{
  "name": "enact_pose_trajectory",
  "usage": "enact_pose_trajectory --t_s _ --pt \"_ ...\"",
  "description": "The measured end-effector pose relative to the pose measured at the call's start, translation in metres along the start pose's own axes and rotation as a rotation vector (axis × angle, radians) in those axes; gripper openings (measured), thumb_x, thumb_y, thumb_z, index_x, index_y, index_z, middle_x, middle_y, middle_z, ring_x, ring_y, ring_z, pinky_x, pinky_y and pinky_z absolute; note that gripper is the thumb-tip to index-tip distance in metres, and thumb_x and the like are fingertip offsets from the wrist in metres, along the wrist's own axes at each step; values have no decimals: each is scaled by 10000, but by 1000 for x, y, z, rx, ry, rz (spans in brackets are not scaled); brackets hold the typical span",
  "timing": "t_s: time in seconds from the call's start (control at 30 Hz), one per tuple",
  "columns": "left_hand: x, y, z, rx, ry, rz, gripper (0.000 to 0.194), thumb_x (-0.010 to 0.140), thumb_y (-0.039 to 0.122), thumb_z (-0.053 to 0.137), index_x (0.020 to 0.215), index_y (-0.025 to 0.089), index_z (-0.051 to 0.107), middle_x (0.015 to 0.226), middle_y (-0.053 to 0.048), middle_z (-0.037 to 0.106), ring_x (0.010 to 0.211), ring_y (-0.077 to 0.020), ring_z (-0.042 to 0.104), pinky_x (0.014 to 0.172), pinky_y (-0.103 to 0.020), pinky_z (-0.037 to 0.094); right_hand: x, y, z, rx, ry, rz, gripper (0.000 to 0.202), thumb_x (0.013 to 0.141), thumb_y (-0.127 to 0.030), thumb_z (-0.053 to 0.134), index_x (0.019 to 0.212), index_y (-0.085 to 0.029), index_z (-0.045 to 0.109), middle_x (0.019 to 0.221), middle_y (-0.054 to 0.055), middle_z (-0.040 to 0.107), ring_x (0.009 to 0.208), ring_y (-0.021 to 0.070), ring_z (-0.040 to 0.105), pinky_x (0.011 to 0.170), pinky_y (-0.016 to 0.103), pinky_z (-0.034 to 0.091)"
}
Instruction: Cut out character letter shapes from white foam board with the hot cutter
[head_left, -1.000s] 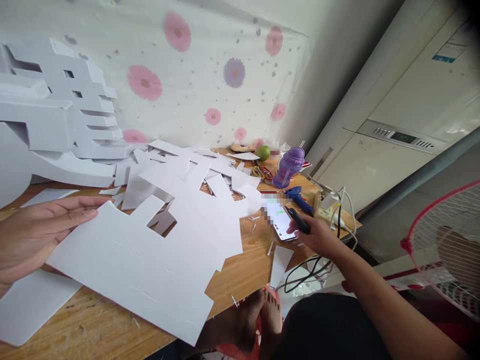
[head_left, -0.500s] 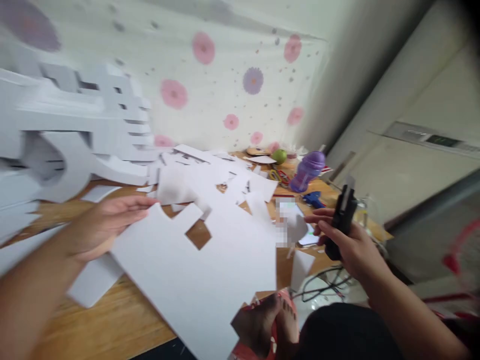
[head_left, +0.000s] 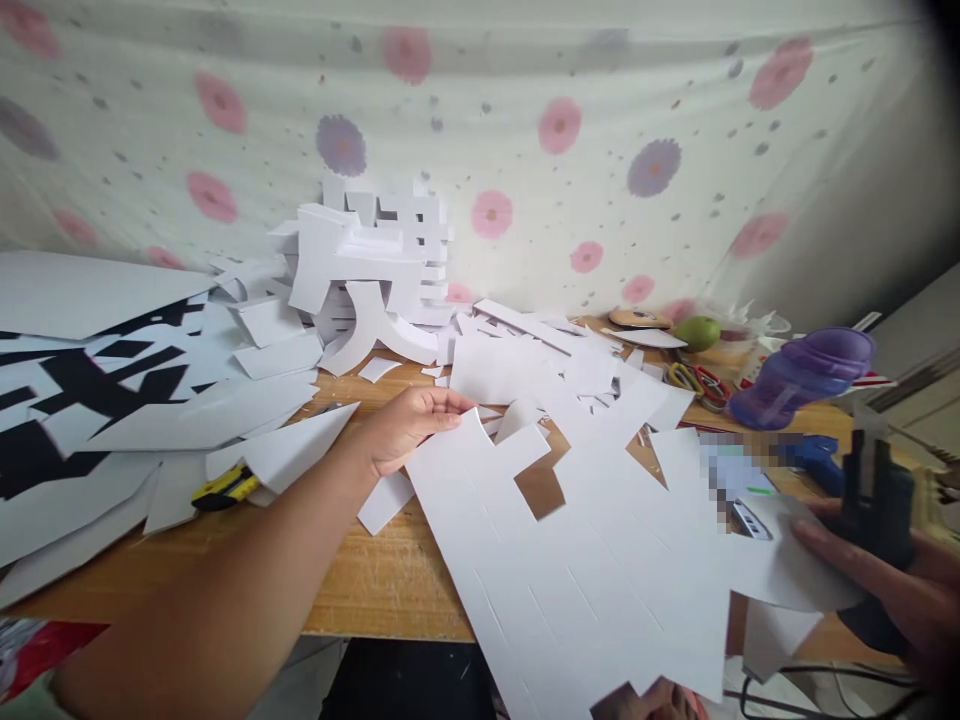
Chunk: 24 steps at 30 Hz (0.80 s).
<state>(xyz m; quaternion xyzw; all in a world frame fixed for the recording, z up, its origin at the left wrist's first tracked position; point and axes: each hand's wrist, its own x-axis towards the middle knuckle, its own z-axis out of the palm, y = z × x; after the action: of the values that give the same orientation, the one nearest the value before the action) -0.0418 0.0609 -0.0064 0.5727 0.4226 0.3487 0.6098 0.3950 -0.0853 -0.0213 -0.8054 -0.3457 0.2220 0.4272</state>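
Note:
My left hand [head_left: 420,425] pinches the upper left corner of a large white foam board sheet [head_left: 585,590], with notched edges and several short slits across it. The sheet slants over the table's front edge. At the far right, slightly blurred, my right hand [head_left: 889,575] is closed around a black utility knife [head_left: 874,490], its blade pointing up. A smaller rounded white board piece [head_left: 787,555] lies at the fingertips of that hand, beside the large sheet's right edge. Whether the fingers grip this piece I cannot tell.
White cut pieces [head_left: 277,430] and a yellow-black cutter [head_left: 225,487] lie left on the wooden table [head_left: 382,590]. A layered white model [head_left: 367,260] stands behind. Scissors [head_left: 697,383], a green fruit [head_left: 697,333], a purple cup [head_left: 799,375] and a blue tool [head_left: 814,460] sit right.
My view has turned left, bringing the whole white model and left-hand pile into sight. My left hand still holds the sheet's corner. My right hand still holds the knife, now lower and nearer the sheet.

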Motion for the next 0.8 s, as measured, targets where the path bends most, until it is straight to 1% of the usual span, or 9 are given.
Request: enact_pose_trajectory --t_s 0.1,0.17,0.27,0.37,0.43,0.6,0.67,0.73,0.8 --pt "0 -1 -1 15 -14 -6 396 735 408 780 1059 191 713 900 -54 700 795 -177 642 726 -296 492 -9 -12 3 166 -13 127 532 431 -448 857 880 -205 708 675 -9 668 589 164 572 465 225 443" --pt "0 0 -2 29 -35 -19 423 744 426 771 1093 197 704 939 -68 705 823 -196 652 731 -310 500 -14 -20 5 244 25 176 591 332 -420 870 854 -204 699 651 -16 653 582 159 560 451 219 429" --pt "-2 1 -2 60 -51 -41 470 735 450 774 1126 201 693 1046 -92 703 912 -231 659 767 -329 508 -19 -29 8 292 47 208 610 262 -360 879 823 -205 697 640 -19 645 591 149 554 455 201 423" --pt "-4 4 1 93 -72 -70 535 730 484 767 1165 184 678 1123 -128 691 968 -273 658 797 -369 518 -21 -33 8 326 36 236 616 240 -331 882 813 -207 695 647 -14 646 593 144 553 458 199 425" --pt "-5 6 4 104 -105 -81 525 738 493 757 1150 177 683 1125 -136 693 978 -285 660 811 -380 519 -21 -34 8 344 26 252 624 227 -333 884 807 -206 694 649 -8 646 595 145 556 459 202 427" --pt "-8 9 9 95 -194 -87 385 739 457 767 992 170 721 952 -100 725 853 -253 678 725 -327 525 -21 -35 8 368 9 240 634 219 -369 903 795 -200 699 652 10 639 574 138 538 443 207 420" --pt "-8 9 9 73 -182 -80 341 734 446 773 926 168 719 884 -79 719 796 -233 675 678 -299 520 -21 -35 8 387 16 230 633 223 -397 913 788 -201 706 644 13 627 550 128 519 419 205 400" --pt "-8 8 7 39 -146 -65 311 727 437 779 853 163 706 820 -62 704 726 -206 663 628 -267 505 -20 -34 7 415 14 208 627 236 -433 922 780 -203 714 613 9 599 516 116 488 384 199 362" --pt "-7 7 5 -8 -99 -51 312 723 435 781 825 155 690 774 -57 689 661 -187 646 582 -250 489 -17 -31 6 466 -2 155 610 276 -471 928 788 -215 717 605 8 588 506 117 482 377 200 363"
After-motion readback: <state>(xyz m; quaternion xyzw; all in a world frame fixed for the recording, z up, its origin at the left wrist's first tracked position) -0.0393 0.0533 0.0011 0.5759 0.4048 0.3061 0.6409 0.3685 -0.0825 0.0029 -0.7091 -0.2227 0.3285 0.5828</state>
